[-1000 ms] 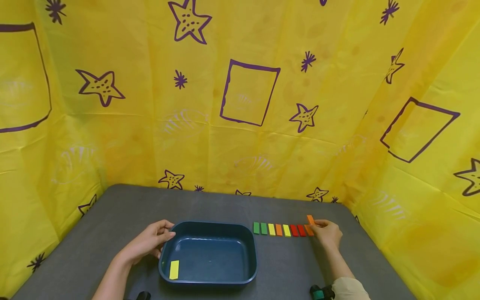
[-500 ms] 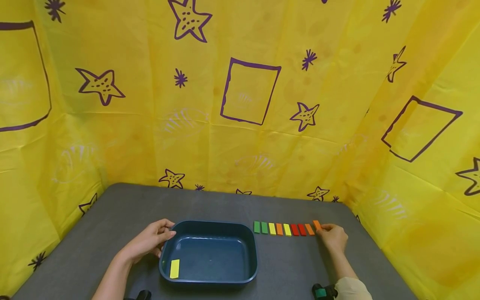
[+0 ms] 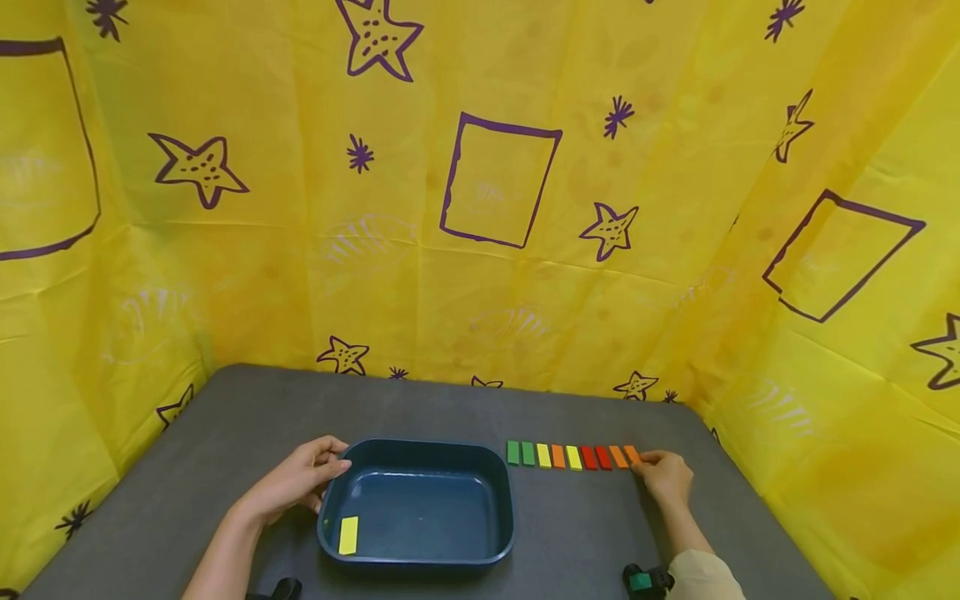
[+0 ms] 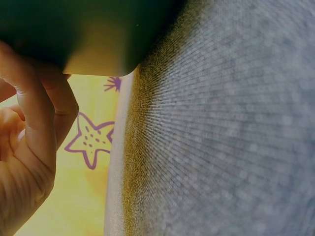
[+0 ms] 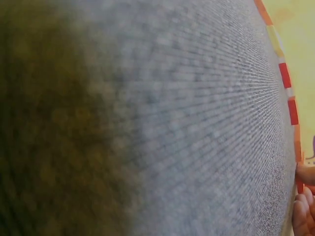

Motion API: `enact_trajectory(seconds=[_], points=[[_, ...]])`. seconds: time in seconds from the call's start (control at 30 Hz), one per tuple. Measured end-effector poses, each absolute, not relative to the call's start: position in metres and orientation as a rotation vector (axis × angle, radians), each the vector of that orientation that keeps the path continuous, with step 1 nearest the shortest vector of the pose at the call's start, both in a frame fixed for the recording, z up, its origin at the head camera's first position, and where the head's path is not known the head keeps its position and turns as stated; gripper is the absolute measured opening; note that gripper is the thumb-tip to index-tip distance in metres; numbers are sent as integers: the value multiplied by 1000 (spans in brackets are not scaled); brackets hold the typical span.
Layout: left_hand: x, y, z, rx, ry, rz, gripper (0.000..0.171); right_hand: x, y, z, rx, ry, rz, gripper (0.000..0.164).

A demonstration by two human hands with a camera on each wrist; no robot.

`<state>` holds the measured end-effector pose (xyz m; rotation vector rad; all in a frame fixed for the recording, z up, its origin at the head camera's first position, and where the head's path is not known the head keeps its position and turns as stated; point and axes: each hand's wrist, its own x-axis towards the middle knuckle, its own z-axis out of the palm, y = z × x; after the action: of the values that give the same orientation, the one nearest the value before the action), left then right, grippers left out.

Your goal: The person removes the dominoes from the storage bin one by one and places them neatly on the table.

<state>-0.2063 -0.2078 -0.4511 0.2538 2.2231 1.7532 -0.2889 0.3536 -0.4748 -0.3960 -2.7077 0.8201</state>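
Note:
My left hand point(image 3: 296, 479) holds the left side of a dark blue plastic tub point(image 3: 423, 527), its thumb at the rim. In the left wrist view, curled fingers point(image 4: 37, 105) lie against the tub's wall point(image 4: 98, 37). Inside the tub, at its near left corner, lies a yellow block point(image 3: 348, 535). At the right end of a row of small flat blocks, my right hand point(image 3: 667, 477) pinches an orange block point(image 3: 632, 455) between thumb and fingers, close beside another orange block point(image 3: 618, 456). Only part of the right hand point(image 5: 305, 206) shows in the right wrist view.
Leftward the row runs through red blocks point(image 3: 588, 457), a yellow block point(image 3: 573, 457), an orange block point(image 3: 558, 457), another yellow block point(image 3: 543, 456) and green blocks point(image 3: 512, 452). A yellow patterned curtain point(image 3: 495, 317) encloses the grey table point(image 3: 570, 533).
My right hand has shifted right with the orange block, away from overlapping its orange neighbour, then lowered it into line at the row's end. The left hand and tub stay put.

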Motion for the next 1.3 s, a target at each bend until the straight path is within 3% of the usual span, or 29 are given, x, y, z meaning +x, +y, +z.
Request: enact_trajectory(seconds=[1.3], points=[[-204, -208, -451, 263, 2241, 1745, 44, -289, 352, -463, -434, -2690, 910, 34]])
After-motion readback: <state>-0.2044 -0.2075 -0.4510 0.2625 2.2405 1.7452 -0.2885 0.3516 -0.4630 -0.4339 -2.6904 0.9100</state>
